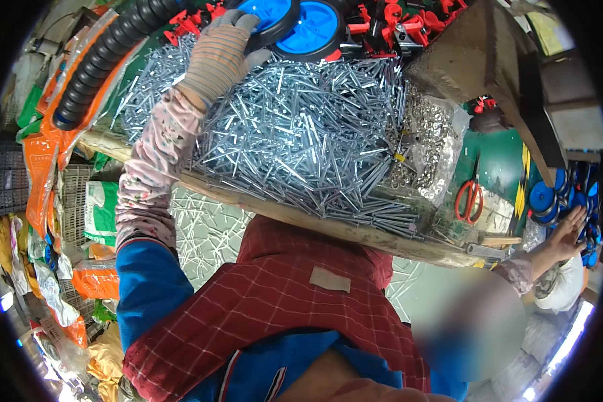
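Observation:
My left hand, in a striped grey-and-orange knit glove, reaches to the far edge of the bench. Its fingers and thumb are closed around the left side of a blue wheel with a black tyre, partly cut off by the picture's top. A second blue wheel lies against it on the right. Below them spreads a big heap of long, thin metal pins. Far to the right, my bare right hand is stretched out with fingers apart, over or against a pile of blue wheels; contact is unclear.
Red plastic parts lie behind the pins. A bag of small metal pieces and orange-handled scissors are to their right. A brown metal plate juts up. Black tyres form a row at left. The bench has a wooden edge.

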Motion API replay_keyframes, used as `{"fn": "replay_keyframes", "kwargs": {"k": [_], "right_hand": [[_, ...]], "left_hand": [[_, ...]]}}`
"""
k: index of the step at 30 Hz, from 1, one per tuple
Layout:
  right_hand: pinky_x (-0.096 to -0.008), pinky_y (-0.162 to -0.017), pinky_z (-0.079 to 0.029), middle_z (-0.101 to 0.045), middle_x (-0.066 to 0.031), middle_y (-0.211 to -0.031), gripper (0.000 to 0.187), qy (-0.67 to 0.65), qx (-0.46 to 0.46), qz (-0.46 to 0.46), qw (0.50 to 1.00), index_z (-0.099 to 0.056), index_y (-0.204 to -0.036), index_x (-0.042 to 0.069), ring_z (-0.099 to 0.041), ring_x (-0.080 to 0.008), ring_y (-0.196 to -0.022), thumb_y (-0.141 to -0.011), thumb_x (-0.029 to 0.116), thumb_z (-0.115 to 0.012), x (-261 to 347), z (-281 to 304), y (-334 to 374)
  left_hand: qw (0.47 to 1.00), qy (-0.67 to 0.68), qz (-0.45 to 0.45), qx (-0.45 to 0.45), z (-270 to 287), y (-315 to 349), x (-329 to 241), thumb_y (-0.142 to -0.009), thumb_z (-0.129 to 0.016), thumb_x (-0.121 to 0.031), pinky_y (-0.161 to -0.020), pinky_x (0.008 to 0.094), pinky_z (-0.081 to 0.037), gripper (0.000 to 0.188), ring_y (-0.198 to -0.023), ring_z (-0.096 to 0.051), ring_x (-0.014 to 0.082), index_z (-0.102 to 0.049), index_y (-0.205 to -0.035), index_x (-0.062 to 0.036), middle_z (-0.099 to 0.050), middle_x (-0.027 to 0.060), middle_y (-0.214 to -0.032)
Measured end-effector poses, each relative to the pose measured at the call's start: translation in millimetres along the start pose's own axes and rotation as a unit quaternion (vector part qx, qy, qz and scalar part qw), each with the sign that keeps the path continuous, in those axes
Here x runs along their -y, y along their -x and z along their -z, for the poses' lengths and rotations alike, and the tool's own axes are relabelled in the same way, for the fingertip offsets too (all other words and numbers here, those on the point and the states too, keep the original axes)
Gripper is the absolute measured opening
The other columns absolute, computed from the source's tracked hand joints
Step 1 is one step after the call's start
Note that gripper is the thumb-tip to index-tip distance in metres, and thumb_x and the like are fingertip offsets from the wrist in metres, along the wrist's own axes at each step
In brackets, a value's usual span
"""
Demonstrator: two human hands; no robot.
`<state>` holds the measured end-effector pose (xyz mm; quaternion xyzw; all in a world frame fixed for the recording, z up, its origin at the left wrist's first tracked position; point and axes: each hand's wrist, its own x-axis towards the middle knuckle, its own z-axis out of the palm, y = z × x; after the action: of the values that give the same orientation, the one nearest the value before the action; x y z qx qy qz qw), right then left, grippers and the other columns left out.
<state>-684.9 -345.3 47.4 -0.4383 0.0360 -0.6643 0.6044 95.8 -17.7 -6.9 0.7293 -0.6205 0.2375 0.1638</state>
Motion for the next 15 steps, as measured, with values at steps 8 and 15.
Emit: {"fn": "replay_keyframes", "kwargs": {"k": [8,15], "right_hand": [[-0.0274,-0.071,-0.050,-0.071,-0.0047,-0.094,0.014,0.581,0.266,-0.205,0.742,-0.071,-0.102,0.002,-0.064,-0.0133,-0.078,-0.090,0.005,-0.068,-304,-277,137],[-0.0400,-0.077,-0.053,-0.062,-0.0083,-0.086,0.009,0.703,0.462,0.055,0.538,-0.066,-0.086,0.009,-0.061,-0.0297,-0.084,-0.079,0.014,-0.070,-387,-335,152]], "left_hand": [[0.992,0.083,-0.011,-0.093,16,-5,-21,-0.078,-0.081,-0.026,-0.071,0.0413,-0.054,0.039,-0.083,-0.065,0.0374,-0.063,-0.107,-0.0058,-0.062,0.0164,-0.109],[0.747,0.550,0.291,-0.233,69,84,-74,-0.092,-0.068,-0.025,-0.094,0.0344,-0.047,0.046,-0.106,-0.058,0.0200,-0.049,-0.128,-0.0034,-0.059,0.0129,-0.122]]}}
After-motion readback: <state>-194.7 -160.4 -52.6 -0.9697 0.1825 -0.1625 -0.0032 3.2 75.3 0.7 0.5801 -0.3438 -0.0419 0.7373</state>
